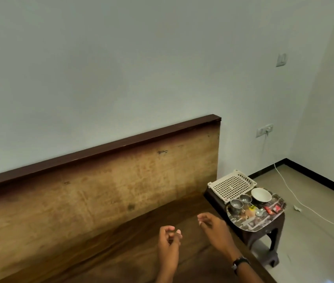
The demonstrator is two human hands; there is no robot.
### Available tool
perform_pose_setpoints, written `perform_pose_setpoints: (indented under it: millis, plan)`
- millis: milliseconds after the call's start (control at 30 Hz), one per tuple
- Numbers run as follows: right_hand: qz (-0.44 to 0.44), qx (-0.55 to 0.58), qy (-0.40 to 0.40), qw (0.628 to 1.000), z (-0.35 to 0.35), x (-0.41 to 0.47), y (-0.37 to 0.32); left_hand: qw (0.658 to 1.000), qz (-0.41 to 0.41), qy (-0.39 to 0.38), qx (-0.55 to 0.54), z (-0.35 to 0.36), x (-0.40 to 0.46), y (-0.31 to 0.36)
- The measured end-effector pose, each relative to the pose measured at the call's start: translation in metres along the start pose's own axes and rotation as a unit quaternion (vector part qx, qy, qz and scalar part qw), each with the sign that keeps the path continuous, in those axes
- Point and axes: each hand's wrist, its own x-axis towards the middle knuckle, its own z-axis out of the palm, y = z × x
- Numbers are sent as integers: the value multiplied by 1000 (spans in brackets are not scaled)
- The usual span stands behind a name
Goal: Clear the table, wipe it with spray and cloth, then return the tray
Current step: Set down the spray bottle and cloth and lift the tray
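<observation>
Two bare hands hover over a dark wooden table (121, 252) set against a worn, yellowish backboard with a dark top rail. The left hand (169, 241) and the right hand (213, 224) are apart, fingers loosely curled, each holding nothing; a dark band circles the right wrist.

To the right, just beside the table, a dark plastic stool (268, 242) carries one oval patterned tray (249, 225). On the tray sit two small steel cups (236, 204), one white round bowl (261, 195), a steel spoon and small items too blurred to name. One white perforated rectangular basket (231, 185) rests at the stool's far end, touching the tray. A white cable trails across the tiled floor from a wall socket.
</observation>
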Motion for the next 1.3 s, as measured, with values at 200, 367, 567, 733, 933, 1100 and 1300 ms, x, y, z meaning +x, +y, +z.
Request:
perform_pose_setpoints:
  millis: [200,367,567,733,933,1100,1300]
  plan:
    - [3,8,-15,1000,-85,28,55,999,-2,19,-33,113,-7,13]
    - [-13,2,-26,1000,-152,48,89,999,-3,14,-31,187,-24,31]
    - [-4,-11,-23,1000,-202,79,118,1000,-21,-4,-17,235,-28,41]
    - [18,-31,-33,999,-225,110,143,999,-53,-6,-5,257,-4,33]
    - [69,-73,-16,995,-254,147,190,992,-123,-27,-11,287,19,3]
    - [115,-117,-18,986,-279,191,247,981,-196,-3,3,317,37,-28]
    - [163,-161,-71,971,-290,260,338,952,-301,37,34,368,82,-87]
